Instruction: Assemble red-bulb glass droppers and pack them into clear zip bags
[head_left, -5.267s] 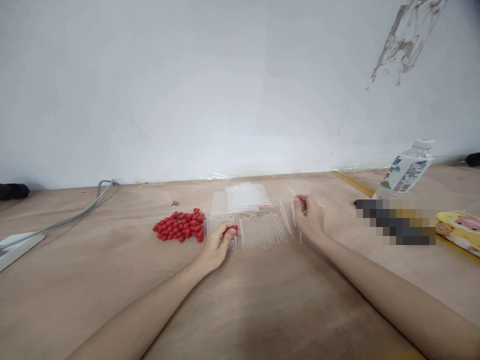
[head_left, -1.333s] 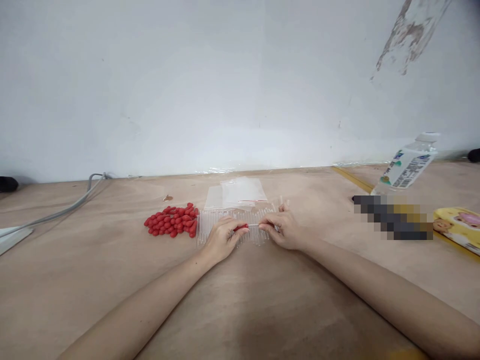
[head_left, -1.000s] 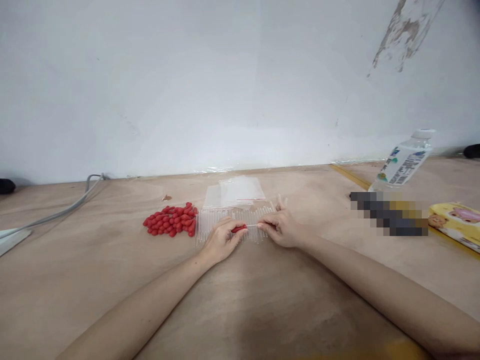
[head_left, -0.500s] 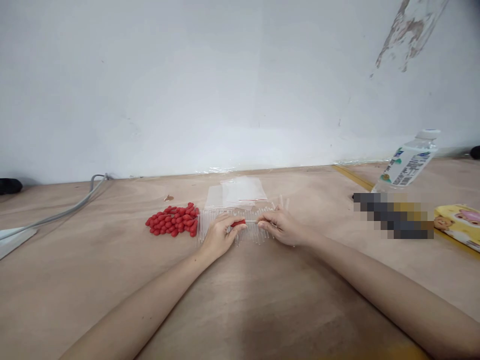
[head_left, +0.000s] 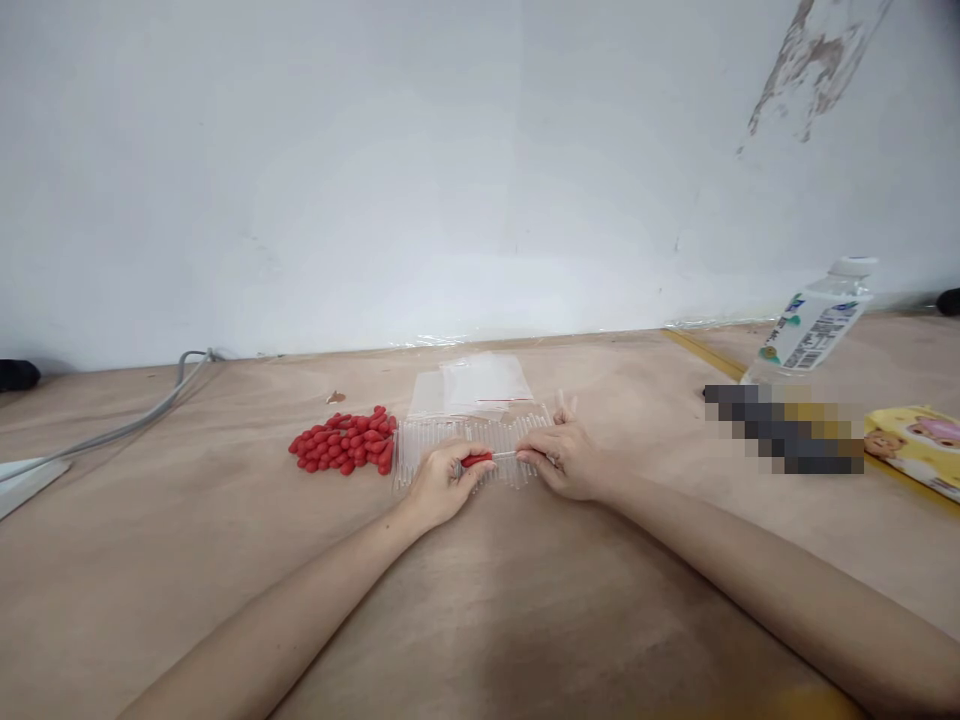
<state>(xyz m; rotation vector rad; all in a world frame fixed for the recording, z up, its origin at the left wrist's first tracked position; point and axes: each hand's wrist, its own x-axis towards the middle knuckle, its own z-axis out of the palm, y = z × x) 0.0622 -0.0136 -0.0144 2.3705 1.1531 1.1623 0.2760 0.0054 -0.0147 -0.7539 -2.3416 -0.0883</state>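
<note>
My left hand [head_left: 442, 483] is closed, pinching a red rubber bulb [head_left: 478, 460] between thumb and fingers. One end of a thin clear dropper tube [head_left: 504, 455] meets the bulb; how far it sits inside, I cannot tell. My right hand [head_left: 562, 460] grips that tube's other end between thumb and forefinger. A few more clear tubes [head_left: 565, 401] stick up behind its curled fingers. Under and behind both hands lies a row of clear dropper tubes [head_left: 409, 450]. Left of the row is a pile of red rubber bulbs [head_left: 345, 442].
Clear plastic bags [head_left: 480, 382] lie behind the tubes on the wooden table [head_left: 420, 620]. At the right are a tilted-looking bottle [head_left: 814, 325], a blurred-out dark object [head_left: 787, 430] and a yellow packet [head_left: 915, 445]. A grey cable [head_left: 142, 415] runs along the left.
Both hands have come slightly toward me with the bulb and tube, uncovering more of the tube row behind them. Each hand keeps its grip.
</note>
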